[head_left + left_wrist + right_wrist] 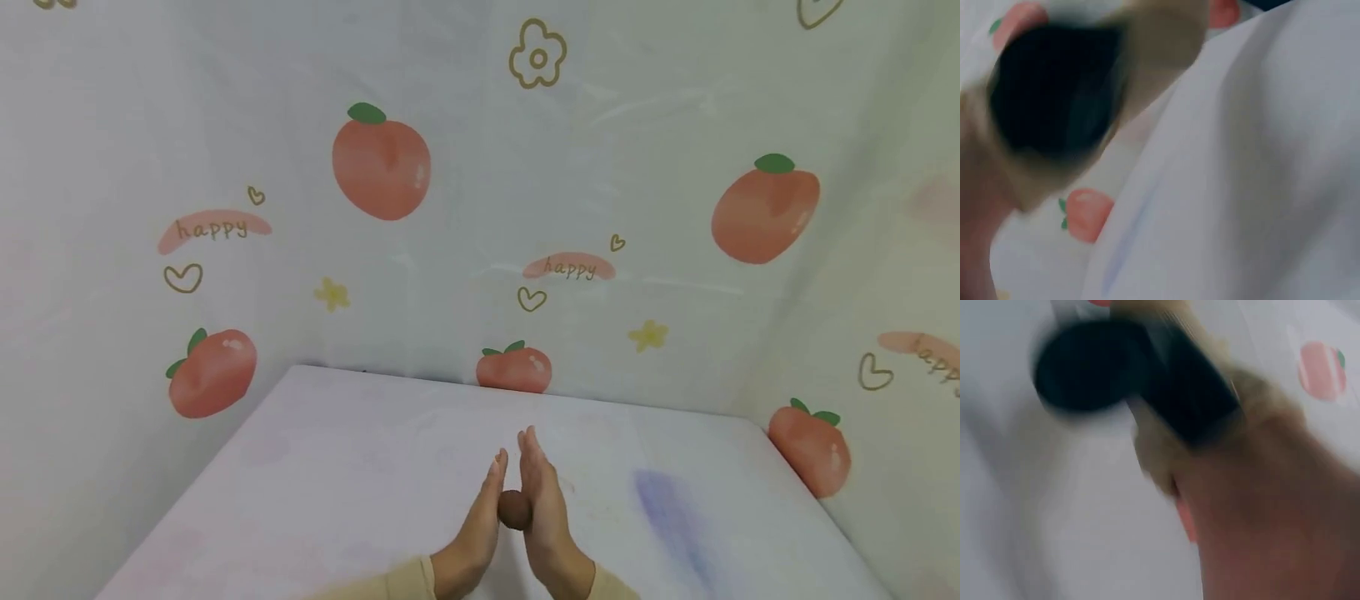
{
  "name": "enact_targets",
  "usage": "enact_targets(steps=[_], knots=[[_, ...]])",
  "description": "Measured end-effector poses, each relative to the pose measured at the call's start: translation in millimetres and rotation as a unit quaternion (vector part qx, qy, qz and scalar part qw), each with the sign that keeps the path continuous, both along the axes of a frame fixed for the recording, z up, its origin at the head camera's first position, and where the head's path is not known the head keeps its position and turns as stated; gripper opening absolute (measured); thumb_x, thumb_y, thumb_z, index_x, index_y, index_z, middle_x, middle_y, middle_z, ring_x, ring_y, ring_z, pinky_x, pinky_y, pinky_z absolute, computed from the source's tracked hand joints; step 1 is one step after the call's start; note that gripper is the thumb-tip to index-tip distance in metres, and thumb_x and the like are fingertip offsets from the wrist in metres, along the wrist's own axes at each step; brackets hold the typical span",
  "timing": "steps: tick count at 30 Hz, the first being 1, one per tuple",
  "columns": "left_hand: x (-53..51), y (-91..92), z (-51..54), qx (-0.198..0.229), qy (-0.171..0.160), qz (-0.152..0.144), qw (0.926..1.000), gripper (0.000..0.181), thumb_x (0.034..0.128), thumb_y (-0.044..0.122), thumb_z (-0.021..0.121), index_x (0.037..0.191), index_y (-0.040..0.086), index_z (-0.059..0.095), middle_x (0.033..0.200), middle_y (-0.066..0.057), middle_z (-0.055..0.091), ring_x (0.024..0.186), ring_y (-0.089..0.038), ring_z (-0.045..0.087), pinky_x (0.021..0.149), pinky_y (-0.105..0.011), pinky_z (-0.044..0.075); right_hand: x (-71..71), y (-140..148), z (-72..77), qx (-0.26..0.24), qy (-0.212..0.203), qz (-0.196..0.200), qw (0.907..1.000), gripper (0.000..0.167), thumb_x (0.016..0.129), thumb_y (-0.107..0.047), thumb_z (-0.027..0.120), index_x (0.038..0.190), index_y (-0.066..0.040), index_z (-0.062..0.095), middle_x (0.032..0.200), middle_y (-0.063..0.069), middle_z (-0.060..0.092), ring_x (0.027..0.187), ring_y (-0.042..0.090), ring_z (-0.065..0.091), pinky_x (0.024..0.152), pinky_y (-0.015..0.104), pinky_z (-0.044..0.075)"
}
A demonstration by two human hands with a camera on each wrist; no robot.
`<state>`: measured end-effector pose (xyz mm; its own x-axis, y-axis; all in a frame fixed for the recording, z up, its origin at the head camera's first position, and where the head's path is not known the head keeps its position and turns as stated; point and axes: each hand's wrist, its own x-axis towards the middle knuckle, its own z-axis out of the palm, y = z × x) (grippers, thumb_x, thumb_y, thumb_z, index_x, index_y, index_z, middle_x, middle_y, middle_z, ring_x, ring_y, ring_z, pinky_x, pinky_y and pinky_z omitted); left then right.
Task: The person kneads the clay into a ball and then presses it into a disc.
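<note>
A small, round brown ball (514, 510) sits between the two palms in the head view, above the white tabletop. My left hand (480, 522) touches it from the left with straight fingers pointing up and away. On the other side, my right hand (545, 508) presses its flat palm against the ball, fingers straight too. The wrist views show blurred skin, beige sleeves (1163, 44) and a dark round device (1094, 365) at a wrist. Neither wrist view shows the ball.
The white tabletop (337, 467) bears a purple smear (671, 517) to the right of the hands. Behind and beside it hangs a pale sheet (465, 167) printed with peaches, hearts and the word "happy".
</note>
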<state>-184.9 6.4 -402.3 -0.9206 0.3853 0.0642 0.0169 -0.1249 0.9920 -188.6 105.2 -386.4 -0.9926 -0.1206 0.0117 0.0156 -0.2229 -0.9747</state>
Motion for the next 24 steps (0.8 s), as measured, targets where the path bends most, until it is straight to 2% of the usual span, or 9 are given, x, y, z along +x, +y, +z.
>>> enact_targets(steps=[3,5,7,10,13,16,20,22,24], knots=[[10.2,0.2,1.7,0.006,0.035,-0.055,0.9979,0.071,0.1030,0.049,-0.002,0.151,-0.003,-0.010,0.158,-0.019,-0.021,0.143,-0.038,-0.024,0.112,-0.062,-0.012,-7.4,5,-0.9,-0.014,-0.019,-0.019,0.9995,0.073,0.103,-0.055,0.023,0.156,-0.013,-0.005,0.163,0.011,-0.007,0.148,0.032,-0.015,0.117,0.057,-0.008],[15.9,-0.6,4.9,0.017,0.054,-0.072,0.9958,0.068,0.1035,0.045,-0.004,0.151,-0.003,-0.012,0.157,-0.018,-0.025,0.142,-0.037,-0.027,0.111,-0.063,-0.014,-10.2,6,-2.6,-0.019,-0.036,-0.013,0.9991,0.078,0.101,-0.058,0.025,0.156,-0.013,-0.008,0.163,0.010,-0.010,0.148,0.033,-0.014,0.117,0.057,-0.007],[20.3,-2.0,8.4,0.020,0.070,-0.070,0.9948,0.065,0.1042,0.043,-0.003,0.151,-0.002,-0.012,0.157,-0.016,-0.026,0.141,-0.036,-0.028,0.109,-0.064,-0.017,-10.8,8,-4.5,-0.023,-0.039,-0.007,0.9990,0.078,0.101,-0.058,0.025,0.155,-0.014,-0.010,0.163,0.011,-0.010,0.148,0.034,-0.013,0.118,0.056,-0.006],[26.0,-3.5,10.3,0.011,0.097,-0.074,0.9925,0.061,0.1048,0.038,-0.002,0.151,0.000,-0.012,0.156,-0.016,-0.028,0.140,-0.037,-0.029,0.105,-0.068,-0.020,-11.1,11,-5.6,-0.020,-0.013,-0.016,0.9996,0.070,0.103,-0.053,0.020,0.156,-0.014,-0.006,0.163,0.012,-0.007,0.149,0.034,-0.009,0.119,0.053,-0.005],[28.9,-3.1,7.6,0.003,0.106,-0.076,0.9914,0.060,0.1048,0.037,-0.002,0.151,0.000,-0.014,0.155,-0.018,-0.030,0.139,-0.040,-0.029,0.105,-0.071,-0.014,-11.5,13,-3.2,-0.018,0.018,-0.031,0.9992,0.064,0.105,-0.048,0.015,0.156,-0.015,-0.004,0.163,0.015,-0.003,0.149,0.034,-0.009,0.120,0.052,-0.005],[22.3,-1.7,4.7,0.014,0.078,-0.070,0.9944,0.064,0.1044,0.042,-0.002,0.149,-0.002,-0.019,0.155,-0.018,-0.030,0.140,-0.040,-0.027,0.108,-0.069,-0.011,-6.0,9,2.1,-0.019,0.025,-0.026,0.9992,0.063,0.105,-0.049,0.014,0.157,-0.016,-0.002,0.163,0.013,-0.001,0.149,0.032,-0.008,0.119,0.053,-0.006],[-0.8,-1.8,4.7,0.030,0.009,-0.010,0.9995,0.074,0.1029,0.053,0.003,0.151,-0.001,-0.013,0.159,-0.015,-0.018,0.145,-0.034,-0.019,0.113,-0.061,-0.013,7.6,-3,6.9,-0.011,0.036,0.005,0.9993,0.064,0.105,-0.050,0.013,0.157,-0.014,0.001,0.163,0.010,0.002,0.150,0.026,-0.007,0.118,0.055,-0.008],[-11.0,-2.2,4.4,0.032,-0.025,0.021,0.9990,0.077,0.1018,0.057,0.007,0.153,0.001,-0.008,0.161,-0.014,-0.012,0.147,-0.033,-0.015,0.115,-0.060,-0.010,10.9,-6,7.9,-0.007,0.046,0.013,0.9989,0.065,0.105,-0.050,0.013,0.156,-0.012,0.001,0.163,0.011,0.003,0.150,0.026,-0.007,0.117,0.057,-0.009],[-17.0,-2.1,2.9,0.040,-0.056,0.034,0.9971,0.082,0.1004,0.061,0.011,0.153,0.001,-0.007,0.161,-0.015,-0.012,0.147,-0.033,-0.016,0.115,-0.062,-0.008,10.6,-6,8.3,-0.010,0.048,0.010,0.9988,0.067,0.105,-0.051,0.013,0.156,-0.010,0.000,0.163,0.011,0.003,0.150,0.027,-0.008,0.116,0.058,-0.010]])
